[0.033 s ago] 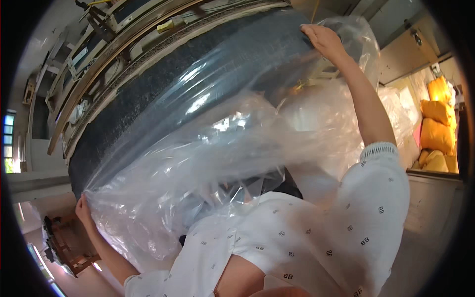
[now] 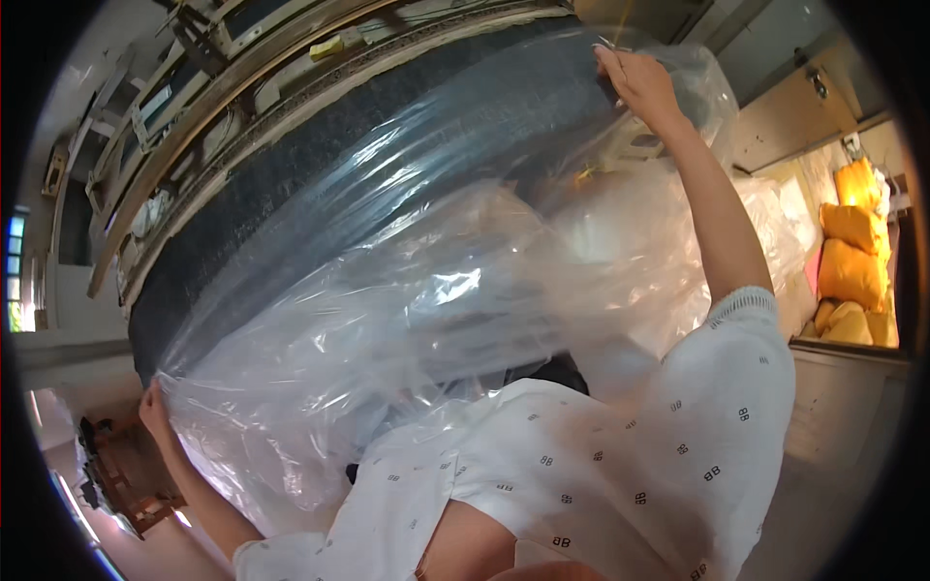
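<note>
We see a large clear plastic bag (image 2: 417, 320), thin, glossy and crinkled, stretched over a long dark slab (image 2: 320, 184) with a speckled, rough-looking surface, perhaps a mattress or foam block. The slab's long axis runs from the lower left up to the upper right, and the bag follows the same line, its loose folds billowing below toward our white patterned shirt (image 2: 620, 455).

Our left hand (image 2: 155, 407) sits at the slab's lower left corner, fingers curled shut around a bunched edge of the plastic. Our right hand (image 2: 639, 82) reaches up at the slab's upper right end, fingers bent over the film and pressing it against the slab's edge; how tightly they close we cannot tell.

Behind the slab lies a wooden frame (image 2: 232, 87) of pale slats. Yellow cushions (image 2: 857, 252) are stacked at the far right, well apart, and a dark brown wooden piece (image 2: 121, 474) sits just below the left hand.
</note>
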`<act>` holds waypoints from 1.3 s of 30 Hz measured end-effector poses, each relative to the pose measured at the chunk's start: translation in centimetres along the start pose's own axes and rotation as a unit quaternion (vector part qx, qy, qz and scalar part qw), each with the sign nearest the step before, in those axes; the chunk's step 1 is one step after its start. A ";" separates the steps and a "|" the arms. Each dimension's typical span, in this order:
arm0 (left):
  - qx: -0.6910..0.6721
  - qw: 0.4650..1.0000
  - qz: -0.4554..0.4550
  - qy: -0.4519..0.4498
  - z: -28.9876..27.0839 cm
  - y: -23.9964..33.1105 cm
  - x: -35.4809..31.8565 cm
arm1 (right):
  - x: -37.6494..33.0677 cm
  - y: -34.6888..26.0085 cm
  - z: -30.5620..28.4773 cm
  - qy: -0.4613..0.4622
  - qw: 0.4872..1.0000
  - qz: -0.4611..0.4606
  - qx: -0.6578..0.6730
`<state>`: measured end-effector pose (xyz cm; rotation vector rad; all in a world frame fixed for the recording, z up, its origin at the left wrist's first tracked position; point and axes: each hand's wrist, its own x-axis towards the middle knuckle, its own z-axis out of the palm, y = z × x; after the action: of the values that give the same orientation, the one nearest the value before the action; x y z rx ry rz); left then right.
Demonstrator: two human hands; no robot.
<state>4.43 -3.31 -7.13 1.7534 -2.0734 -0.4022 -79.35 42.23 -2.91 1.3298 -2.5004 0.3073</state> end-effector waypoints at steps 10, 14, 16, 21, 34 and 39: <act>0.027 0.978 0.046 0.202 10.9 13.5 7.4 | 3.8 12.2 6.8 -0.141 0.947 0.114 -0.267; 0.022 0.976 0.012 0.217 9.9 12.1 9.6 | 1.8 -0.1 -0.8 -0.036 0.983 0.057 0.172; 0.025 0.966 -0.022 0.256 8.9 9.0 11.1 | -3.0 -9.5 -4.4 -0.282 0.762 0.158 0.561; 0.019 0.953 -0.031 0.302 8.7 7.9 12.5 | -16.9 -22.1 -3.2 -0.735 0.484 0.057 0.470; -0.047 0.970 0.063 0.232 11.2 15.8 6.3 | -11.4 -6.1 -18.3 0.286 0.645 -0.010 0.709; -0.108 0.975 0.119 0.156 8.9 16.6 2.8 | -13.2 -3.5 -7.6 0.107 0.914 0.211 0.329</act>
<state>-14.58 -3.46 -7.07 1.3292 -1.9036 -0.2502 -68.26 52.91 -0.25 0.8375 -2.5579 1.4105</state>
